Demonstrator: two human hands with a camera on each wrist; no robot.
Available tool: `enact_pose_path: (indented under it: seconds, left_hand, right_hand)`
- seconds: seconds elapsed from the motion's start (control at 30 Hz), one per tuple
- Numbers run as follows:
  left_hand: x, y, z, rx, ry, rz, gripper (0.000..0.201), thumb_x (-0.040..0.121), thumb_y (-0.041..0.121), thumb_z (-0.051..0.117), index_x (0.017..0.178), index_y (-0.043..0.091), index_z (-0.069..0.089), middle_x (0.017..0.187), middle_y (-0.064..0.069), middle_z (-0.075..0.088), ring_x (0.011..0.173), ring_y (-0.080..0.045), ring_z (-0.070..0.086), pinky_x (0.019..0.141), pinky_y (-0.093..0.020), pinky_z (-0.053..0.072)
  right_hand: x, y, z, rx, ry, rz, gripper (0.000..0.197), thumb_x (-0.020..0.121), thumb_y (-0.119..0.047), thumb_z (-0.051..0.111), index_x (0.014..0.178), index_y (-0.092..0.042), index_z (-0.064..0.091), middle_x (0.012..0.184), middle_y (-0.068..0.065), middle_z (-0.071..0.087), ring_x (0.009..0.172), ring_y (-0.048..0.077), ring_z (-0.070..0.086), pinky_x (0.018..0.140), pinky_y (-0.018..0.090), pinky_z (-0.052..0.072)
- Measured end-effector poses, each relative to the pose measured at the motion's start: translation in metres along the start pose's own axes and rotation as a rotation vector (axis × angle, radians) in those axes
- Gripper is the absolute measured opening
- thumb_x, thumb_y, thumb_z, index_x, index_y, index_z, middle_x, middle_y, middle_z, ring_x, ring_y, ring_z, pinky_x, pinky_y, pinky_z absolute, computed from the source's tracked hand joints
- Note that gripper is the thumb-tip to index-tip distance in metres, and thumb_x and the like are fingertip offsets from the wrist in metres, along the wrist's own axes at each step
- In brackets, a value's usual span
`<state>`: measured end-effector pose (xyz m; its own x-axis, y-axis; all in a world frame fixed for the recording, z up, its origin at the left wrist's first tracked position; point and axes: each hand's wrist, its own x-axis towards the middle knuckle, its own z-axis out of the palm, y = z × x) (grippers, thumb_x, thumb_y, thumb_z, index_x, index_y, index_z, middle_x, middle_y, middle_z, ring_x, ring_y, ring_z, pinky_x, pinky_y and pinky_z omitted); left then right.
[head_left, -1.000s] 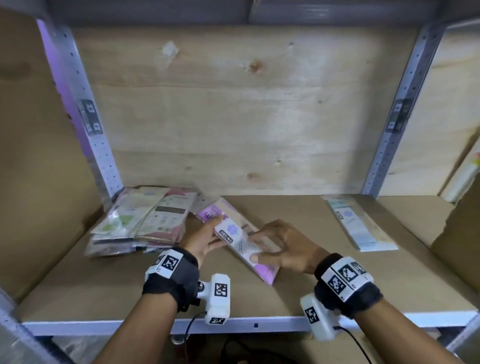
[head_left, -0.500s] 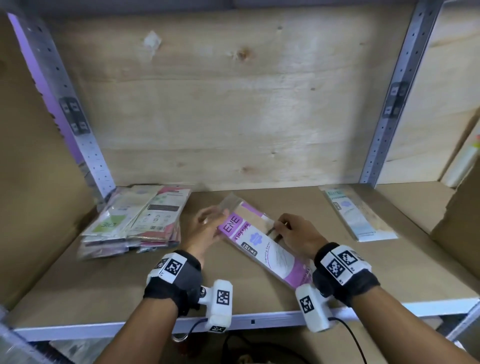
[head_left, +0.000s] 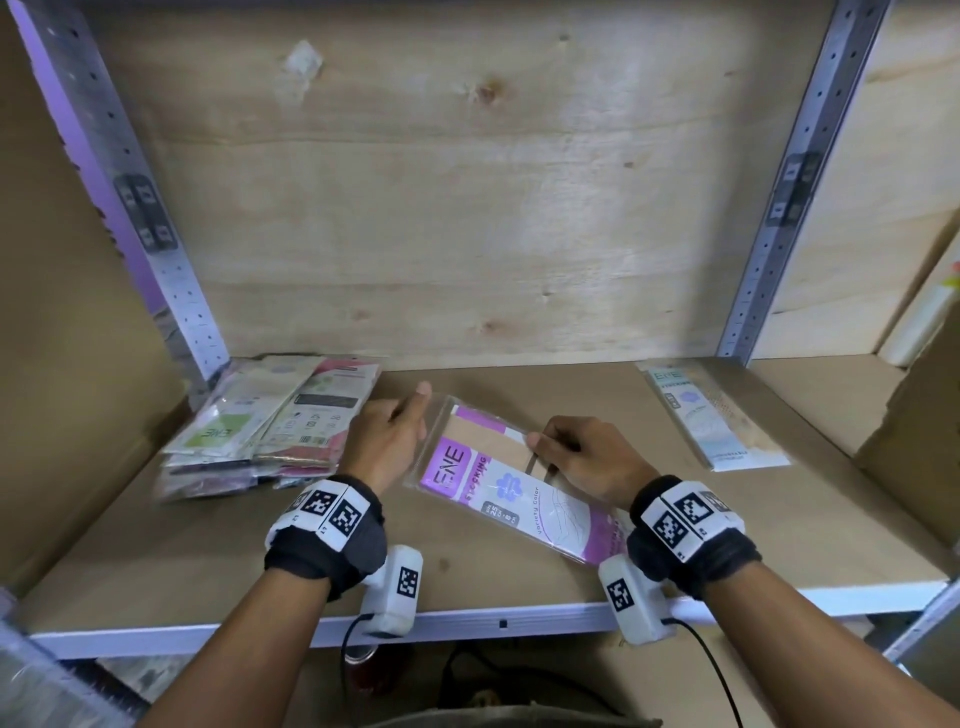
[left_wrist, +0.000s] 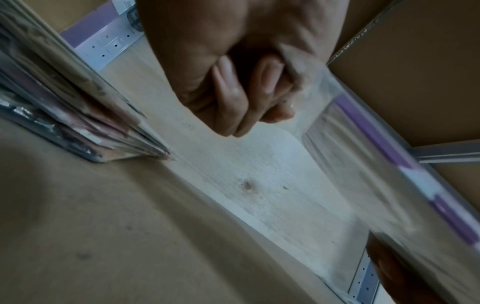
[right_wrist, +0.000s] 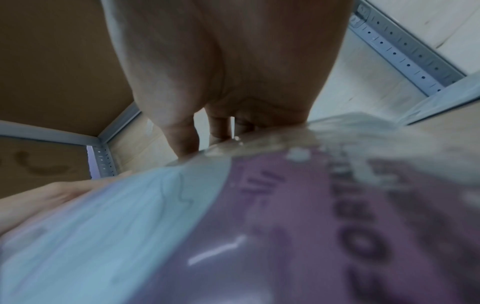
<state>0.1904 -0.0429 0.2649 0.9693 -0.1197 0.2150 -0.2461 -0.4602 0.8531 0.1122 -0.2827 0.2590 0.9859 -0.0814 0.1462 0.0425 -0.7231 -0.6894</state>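
Head view: what have the two hands got hold of?

— One purple stocking packet (head_left: 498, 483), held at a slant just above the shelf (head_left: 208, 561), near its front edge. It sits between the stack of packets (head_left: 260, 431) on the left and a lone pale blue packet (head_left: 711, 415) well off to the right.

— And the grips?

— The right hand (head_left: 582, 457) pinches the packet's far right edge between thumb and curled fingers. The left hand (head_left: 387, 441) is at the far left corner, its forefinger raised along the clear film. In the left wrist view its other fingers (left_wrist: 233, 92) are curled in; the frame is blurred, but they seem to nip the film's edge.

— Why two hands on something so light?

— I'd judge that the sleeve is limp and slippery. A hold on each far corner keeps it flat and lets the person square it up, label facing up so that it reads.

— Headed where?

— My guess is the stack, since the left hand is already just beside it.
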Motion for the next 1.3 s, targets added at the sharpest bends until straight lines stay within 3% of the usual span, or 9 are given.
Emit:
enact_pose_path:
  seconds: [0.3, 0.43, 0.57, 0.7, 0.83, 0.97, 1.03, 1.2, 1.3]
  left_hand:
    - [-0.006, 0.014, 0.003, -0.591, -0.012, -0.234, 0.048, 0.095, 0.046, 0.053, 0.051, 0.028, 0.043, 0.05, 0.008, 0.037, 0.041, -0.012, 0.048, 0.06, -0.034, 0.038]
    - [-0.012, 0.026, 0.004, -0.856, -0.116, -0.346, 0.031, 0.097, 0.043, 0.054, 0.073, 0.024, 0.054, 0.066, 0.001, 0.055, 0.058, -0.019, 0.059, 0.065, -0.031, 0.048]
    - [-0.018, 0.036, 0.002, -0.976, -0.267, -0.358, 0.033, 0.097, 0.047, 0.048, 0.079, 0.023, 0.06, 0.053, 0.001, 0.052, 0.048, -0.017, 0.053, 0.055, -0.028, 0.049]
    - [-0.015, 0.035, 0.0, -0.894, -0.208, -0.36, 0.042, 0.096, 0.048, 0.052, 0.066, 0.022, 0.063, 0.052, 0.002, 0.056, 0.047, -0.017, 0.059, 0.052, -0.026, 0.051]
    - [-0.002, 0.021, -0.007, -0.603, -0.058, -0.264, 0.052, 0.086, 0.071, 0.049, 0.065, 0.026, 0.061, 0.056, 0.004, 0.057, 0.055, -0.019, 0.055, 0.059, -0.03, 0.041]
    - [0.002, 0.012, -0.012, -0.769, -0.009, -0.328, 0.055, 0.09, 0.07, 0.041, 0.095, 0.027, 0.075, 0.079, 0.0, 0.075, 0.059, -0.013, 0.063, 0.059, -0.026, 0.047]
    - [-0.001, 0.01, -0.011, -0.754, -0.061, -0.398, 0.067, 0.089, 0.071, 0.044, 0.11, 0.012, 0.069, 0.092, -0.008, 0.075, 0.069, -0.019, 0.067, 0.064, -0.029, 0.053]
    - [-0.026, 0.018, 0.013, -0.421, -0.397, -0.396, 0.056, 0.086, 0.057, 0.063, 0.122, 0.015, 0.058, 0.111, -0.012, 0.069, 0.086, -0.025, 0.073, 0.078, -0.035, 0.061]
    - [-0.037, 0.02, 0.025, -0.316, -0.548, -0.315, 0.043, 0.086, 0.033, 0.074, 0.12, 0.012, 0.059, 0.113, -0.01, 0.069, 0.083, -0.022, 0.073, 0.073, -0.031, 0.062]
  right_hand:
    - [0.0, -0.002, 0.003, 0.117, -0.021, -0.056, 0.043, 0.092, -0.053, 0.056, 0.071, -0.015, 0.059, 0.068, -0.006, 0.069, 0.062, 0.005, 0.057, 0.066, 0.022, 0.043]
    - [0.002, 0.001, 0.007, 0.2, -0.043, -0.059, 0.045, 0.091, -0.053, 0.058, 0.07, -0.013, 0.057, 0.068, 0.0, 0.067, 0.063, 0.01, 0.056, 0.068, 0.027, 0.043]
    - [0.005, 0.001, 0.009, 0.237, -0.042, -0.059, 0.043, 0.09, -0.054, 0.059, 0.065, -0.02, 0.053, 0.062, -0.009, 0.062, 0.059, 0.008, 0.052, 0.065, 0.024, 0.04]
    - [0.003, 0.001, 0.008, 0.29, -0.062, -0.044, 0.041, 0.093, -0.048, 0.059, 0.063, -0.021, 0.049, 0.062, -0.005, 0.059, 0.059, 0.011, 0.051, 0.063, 0.027, 0.04]
    - [-0.001, 0.002, 0.004, 0.317, -0.084, -0.013, 0.038, 0.097, -0.037, 0.056, 0.068, -0.013, 0.05, 0.062, -0.005, 0.052, 0.062, 0.013, 0.045, 0.063, 0.027, 0.037]
    - [-0.001, -0.002, 0.0, 0.442, -0.034, 0.104, 0.032, 0.098, -0.028, 0.055, 0.077, -0.004, 0.057, 0.075, 0.006, 0.06, 0.072, 0.019, 0.052, 0.073, 0.035, 0.041]
    - [-0.001, -0.005, -0.001, 0.581, 0.009, 0.198, 0.023, 0.097, -0.019, 0.055, 0.076, -0.01, 0.059, 0.08, 0.009, 0.064, 0.076, 0.023, 0.057, 0.075, 0.037, 0.044]
    - [0.001, -0.009, -0.002, 0.811, 0.05, 0.351, 0.019, 0.098, -0.003, 0.042, 0.085, -0.007, 0.055, 0.075, 0.008, 0.061, 0.061, 0.02, 0.057, 0.052, 0.026, 0.047]
    - [-0.001, -0.009, 0.002, 0.856, 0.062, 0.389, 0.016, 0.1, -0.001, 0.039, 0.093, -0.006, 0.053, 0.079, 0.01, 0.06, 0.06, 0.019, 0.058, 0.049, 0.025, 0.048]
